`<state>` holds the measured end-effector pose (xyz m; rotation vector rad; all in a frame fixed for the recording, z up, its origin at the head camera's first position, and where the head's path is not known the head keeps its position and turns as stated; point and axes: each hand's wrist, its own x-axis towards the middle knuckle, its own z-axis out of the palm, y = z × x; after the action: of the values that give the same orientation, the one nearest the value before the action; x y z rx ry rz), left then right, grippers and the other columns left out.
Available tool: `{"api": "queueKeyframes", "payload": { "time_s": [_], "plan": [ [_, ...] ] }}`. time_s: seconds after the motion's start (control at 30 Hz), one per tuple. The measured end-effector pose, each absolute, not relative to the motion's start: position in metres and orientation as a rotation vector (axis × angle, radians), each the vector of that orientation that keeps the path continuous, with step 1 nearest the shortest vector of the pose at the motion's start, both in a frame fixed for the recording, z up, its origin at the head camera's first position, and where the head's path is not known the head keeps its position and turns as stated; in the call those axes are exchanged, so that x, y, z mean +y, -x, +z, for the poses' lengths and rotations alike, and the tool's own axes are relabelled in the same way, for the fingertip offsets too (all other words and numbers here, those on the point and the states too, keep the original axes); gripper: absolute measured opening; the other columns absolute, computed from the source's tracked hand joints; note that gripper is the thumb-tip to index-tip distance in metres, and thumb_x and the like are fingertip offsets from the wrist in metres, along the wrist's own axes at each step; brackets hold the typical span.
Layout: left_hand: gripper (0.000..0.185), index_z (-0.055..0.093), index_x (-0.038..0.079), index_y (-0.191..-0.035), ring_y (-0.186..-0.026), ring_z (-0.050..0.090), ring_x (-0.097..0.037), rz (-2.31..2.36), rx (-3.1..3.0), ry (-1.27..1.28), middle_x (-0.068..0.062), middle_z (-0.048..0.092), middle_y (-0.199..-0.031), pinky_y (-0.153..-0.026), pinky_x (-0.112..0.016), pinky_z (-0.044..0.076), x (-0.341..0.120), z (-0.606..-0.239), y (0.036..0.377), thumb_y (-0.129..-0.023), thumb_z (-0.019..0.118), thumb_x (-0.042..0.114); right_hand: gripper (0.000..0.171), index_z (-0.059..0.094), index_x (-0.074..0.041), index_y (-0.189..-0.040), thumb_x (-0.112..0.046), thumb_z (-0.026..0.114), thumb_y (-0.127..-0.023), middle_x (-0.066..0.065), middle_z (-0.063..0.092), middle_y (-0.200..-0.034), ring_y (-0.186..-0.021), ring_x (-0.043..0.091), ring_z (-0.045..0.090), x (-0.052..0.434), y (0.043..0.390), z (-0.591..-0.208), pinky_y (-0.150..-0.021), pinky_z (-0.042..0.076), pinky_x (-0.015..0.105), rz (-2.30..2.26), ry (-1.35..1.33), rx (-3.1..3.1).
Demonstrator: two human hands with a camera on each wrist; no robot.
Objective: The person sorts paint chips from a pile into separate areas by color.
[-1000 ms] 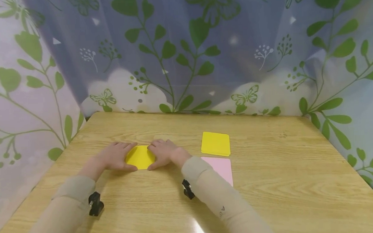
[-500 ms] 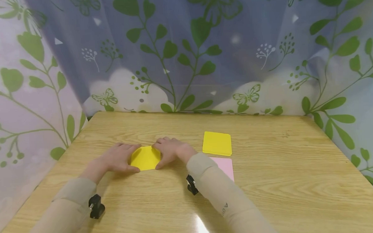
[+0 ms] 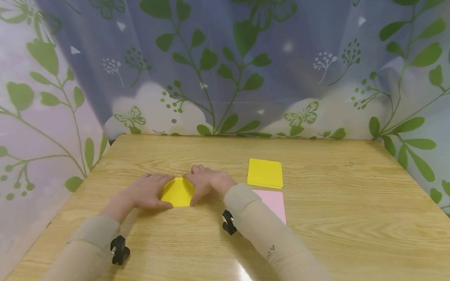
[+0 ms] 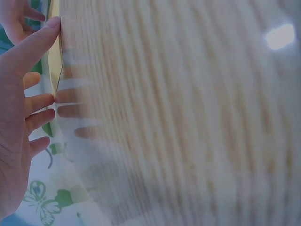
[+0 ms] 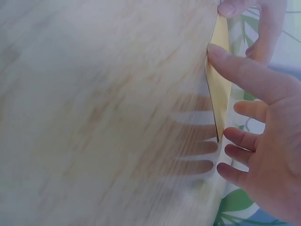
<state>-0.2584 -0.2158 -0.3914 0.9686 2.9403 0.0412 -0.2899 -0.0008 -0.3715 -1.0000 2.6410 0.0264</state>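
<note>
Both hands hold a yellow card (image 3: 177, 192) low at the left-centre of the table. My left hand (image 3: 148, 191) grips its left side, thumb at the near edge and fingers at the far one. On the opposite side my right hand (image 3: 207, 183) grips it the same way. The left wrist view shows the thumb on the thin card (image 4: 55, 56), with fingertips near one corner. Seen from the right wrist, the card (image 5: 220, 75) lies between thumb and fingertips, close to the tabletop. The hands cover its side corners.
A yellow square stack (image 3: 265, 173) with slightly offset edges lies right of the hands. Just nearer is a pink card (image 3: 273, 203), partly hidden by the right sleeve (image 3: 265, 230). The wooden table (image 3: 343, 219) meets a leaf-patterned curtain (image 3: 222, 66) at its back.
The head view has shifted slightly, so everything sits a little farther right. Against the table, the held yellow card and right hand moved slightly right, then barely back. Both hands keep their hold.
</note>
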Motion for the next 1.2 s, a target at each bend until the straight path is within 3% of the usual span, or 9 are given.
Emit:
{"api": "queueKeyframes", "payload": {
  "time_s": [0.23, 0.57, 0.83, 1.03, 1.2],
  "plan": [
    [0.084, 0.042, 0.003, -0.137, -0.123, 0.042, -0.034, 0.026, 2.940, -0.985, -0.015, 0.047, -0.135, -0.100, -0.056, 0.029, -0.213, -0.394, 0.259, -0.078, 0.058, 0.061, 0.091, 0.040, -0.014, -0.138, -0.058, 0.074, -0.066, 0.003, 0.039, -0.115, -0.099, 0.016, 0.037, -0.001, 0.289, -0.371, -0.083, 0.037, 0.028, 0.066, 0.943, 2.665],
    [0.081, 0.045, 0.002, -0.135, -0.121, 0.043, -0.035, 0.001, 2.924, -1.047, -0.016, 0.048, -0.133, -0.102, -0.053, 0.028, -0.202, -0.390, 0.259, -0.080, 0.057, 0.060, 0.092, 0.044, -0.011, -0.134, -0.063, 0.072, -0.064, 0.002, 0.038, -0.107, -0.098, 0.017, 0.035, -0.001, 0.289, -0.371, -0.081, 0.034, 0.029, 0.113, 0.907, 2.661],
    [0.081, 0.043, 0.003, -0.136, -0.123, 0.041, -0.036, 0.011, 2.908, -0.995, -0.017, 0.046, -0.134, -0.104, -0.053, 0.025, -0.202, -0.392, 0.259, -0.080, 0.056, 0.061, 0.095, 0.037, -0.013, -0.140, -0.054, 0.077, -0.064, 0.005, 0.041, -0.121, -0.107, 0.018, 0.038, -0.004, 0.285, -0.368, -0.096, 0.034, 0.034, 0.012, 0.867, 2.658],
    [0.081, 0.045, 0.004, -0.135, -0.119, 0.043, -0.036, 0.007, 2.935, -1.005, -0.018, 0.049, -0.129, -0.104, -0.052, 0.027, -0.202, -0.394, 0.259, -0.079, 0.057, 0.062, 0.088, 0.039, -0.016, -0.137, -0.044, 0.081, -0.064, 0.005, 0.044, -0.118, -0.104, 0.019, 0.042, -0.010, 0.282, -0.363, -0.093, 0.037, 0.034, -0.011, 0.853, 2.659],
    [0.081, 0.048, 0.004, -0.132, -0.113, 0.046, -0.034, 0.013, 2.944, -1.011, -0.015, 0.052, -0.120, -0.101, -0.050, 0.031, -0.201, -0.393, 0.259, -0.077, 0.059, 0.063, 0.088, 0.037, -0.016, -0.139, -0.045, 0.080, -0.067, 0.004, 0.043, -0.125, -0.111, 0.018, 0.041, -0.006, 0.284, -0.361, -0.098, 0.035, 0.035, 0.046, 0.905, 2.632]
  ]
}}
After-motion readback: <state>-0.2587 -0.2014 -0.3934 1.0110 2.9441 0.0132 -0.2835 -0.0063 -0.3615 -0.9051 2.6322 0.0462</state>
